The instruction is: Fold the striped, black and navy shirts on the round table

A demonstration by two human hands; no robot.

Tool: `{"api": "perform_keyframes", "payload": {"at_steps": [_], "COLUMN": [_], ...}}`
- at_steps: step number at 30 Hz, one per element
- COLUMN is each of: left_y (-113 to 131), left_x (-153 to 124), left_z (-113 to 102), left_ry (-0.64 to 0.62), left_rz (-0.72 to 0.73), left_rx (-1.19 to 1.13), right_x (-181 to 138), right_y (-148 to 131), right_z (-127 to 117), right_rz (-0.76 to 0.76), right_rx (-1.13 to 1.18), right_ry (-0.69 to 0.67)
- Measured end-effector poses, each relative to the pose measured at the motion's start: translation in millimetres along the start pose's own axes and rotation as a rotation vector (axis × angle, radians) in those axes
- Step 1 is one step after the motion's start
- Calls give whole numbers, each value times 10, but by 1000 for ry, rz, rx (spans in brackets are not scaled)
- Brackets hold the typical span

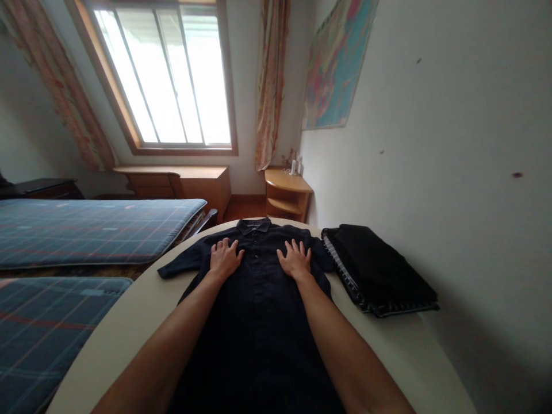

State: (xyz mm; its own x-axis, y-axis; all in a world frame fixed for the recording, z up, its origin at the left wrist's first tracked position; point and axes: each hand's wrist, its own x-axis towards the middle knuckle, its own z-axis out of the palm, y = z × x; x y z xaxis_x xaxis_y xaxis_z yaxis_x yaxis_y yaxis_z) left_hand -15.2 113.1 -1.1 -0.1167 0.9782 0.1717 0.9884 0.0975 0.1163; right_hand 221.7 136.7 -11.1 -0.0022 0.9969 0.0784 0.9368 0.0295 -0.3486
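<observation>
A dark navy button-up shirt [259, 299] lies spread front side up on a pale round table [116, 345], its collar at the far edge. Its short sleeve on the left reaches out over the tabletop; the other sleeve runs toward a stack of dark folded clothes. My left hand [225, 257] rests flat on the chest of the shirt, left of the button line, fingers spread. On the opposite side of the buttons, my right hand [295, 259] lies palm down with its fingers apart. Neither hand grips the cloth.
The folded dark clothes [375, 264] sit at the table's right edge, close to the white wall. Plaid mattresses [95, 230] are to the left. Beyond the table stand a wooden desk [202, 184] and a corner shelf [287, 181], near a bright window [168, 80].
</observation>
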Motion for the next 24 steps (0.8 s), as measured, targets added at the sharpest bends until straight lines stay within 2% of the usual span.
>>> {"api": "perform_keyframes", "payload": {"at_steps": [3,6,8,13,17,19,21,24], "left_y": [-46,-152,-215,-282,-419,-575,-776,-1077], "left_x": [-135,-269,-382,-704,-833,-851,-866,-908], "left_z": [13,16,23,-1,-177,-293,-388,-449], "left_ry": [79,86,73,24,33,99,137,113], "left_rz": [-19,-58,-76,-96,-18,-88,-233,-327], "left_rx": [-21,-34,-38,-2,-40,-40,11,56], "right_x": [-57,-157,-234,-426,-549,-582,-595,-592], "right_y": [-10,-41,-61,-83,-46,-24,-11,-14], "right_z": [-30,-56,-59,-4,39,36,22,-3], "right_rz": [-69,-171,-215,-202,-190,-172,-147,-126], "right_rx": [27,67,91,92,70,69,71,72], "right_ry": [44,133,136,83,80,87,95,94]}}
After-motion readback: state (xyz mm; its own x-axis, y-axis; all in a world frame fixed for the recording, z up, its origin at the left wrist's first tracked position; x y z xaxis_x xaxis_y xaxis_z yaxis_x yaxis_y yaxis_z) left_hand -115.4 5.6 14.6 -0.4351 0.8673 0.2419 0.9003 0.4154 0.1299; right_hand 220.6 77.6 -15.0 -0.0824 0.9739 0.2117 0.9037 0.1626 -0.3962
